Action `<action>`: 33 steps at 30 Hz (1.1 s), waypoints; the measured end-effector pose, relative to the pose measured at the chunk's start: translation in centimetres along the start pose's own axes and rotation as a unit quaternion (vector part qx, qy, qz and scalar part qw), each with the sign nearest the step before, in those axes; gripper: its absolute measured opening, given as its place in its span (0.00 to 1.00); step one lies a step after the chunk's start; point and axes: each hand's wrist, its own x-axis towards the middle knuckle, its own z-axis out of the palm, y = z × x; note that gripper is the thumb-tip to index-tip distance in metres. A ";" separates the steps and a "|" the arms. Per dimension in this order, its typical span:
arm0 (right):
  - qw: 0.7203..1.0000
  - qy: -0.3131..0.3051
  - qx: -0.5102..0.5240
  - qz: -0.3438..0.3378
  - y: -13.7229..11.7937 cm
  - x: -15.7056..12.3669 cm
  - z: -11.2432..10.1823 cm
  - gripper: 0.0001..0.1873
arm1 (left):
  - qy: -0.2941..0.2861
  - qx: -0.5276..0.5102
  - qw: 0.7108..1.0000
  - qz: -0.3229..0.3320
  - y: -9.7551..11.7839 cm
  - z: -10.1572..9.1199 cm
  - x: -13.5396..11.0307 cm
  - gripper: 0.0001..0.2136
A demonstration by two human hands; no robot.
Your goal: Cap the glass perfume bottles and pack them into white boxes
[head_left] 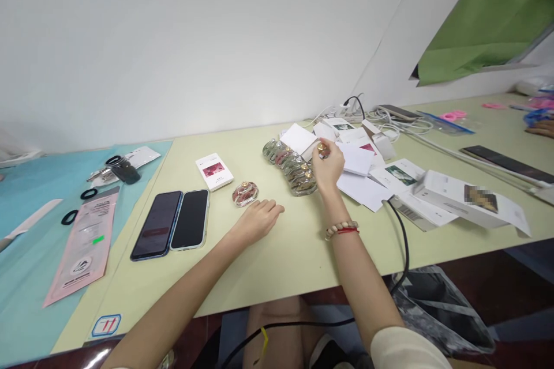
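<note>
My right hand point(329, 166) is raised over the far side of the table, its fingers closed on a small rounded piece with a gold-coloured part point(322, 150); most of it is hidden. Just left of that hand stands a cluster of clear rounded pieces point(296, 172) with gold-coloured details, packed close together. My left hand point(259, 220) lies on the tabletop, fingers loosely stretched to the right, holding nothing visible. Beyond its knuckles, a single reddish clear rounded piece point(245, 193) lies flat. A small white box point(214, 171) with a red picture sits behind that piece.
White boxes and flaps point(367, 179) are heaped right of my right hand. Two phones point(156, 225) lie left, near a pink packet point(84, 248) and a dark jar point(124, 169). A black cable point(405, 236) hangs over the front edge. Another person's hand point(543, 128) shows far right.
</note>
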 end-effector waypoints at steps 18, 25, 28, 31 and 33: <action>0.994 -0.101 -0.022 0.042 1.1 0.2 0.0 0.19 | 0.001 0.006 0.999 -0.044 -0.2 0.0 0.0 0.10; 0.982 -0.159 -0.054 0.088 1.8 0.0 0.3 0.19 | 0.006 0.022 0.998 -0.053 -0.3 0.2 0.1 0.10; 0.981 -0.157 -0.055 0.095 1.8 0.0 0.3 0.20 | 0.018 0.000 0.998 -0.055 -0.3 0.2 0.1 0.10; 0.981 -0.168 -0.045 0.091 1.6 0.0 0.3 0.19 | 0.031 -0.020 0.998 -0.055 -0.3 0.1 0.1 0.11; 0.980 -0.173 -0.044 0.093 1.5 0.0 0.3 0.20 | 0.036 -0.024 0.998 -0.054 -0.3 0.1 0.0 0.11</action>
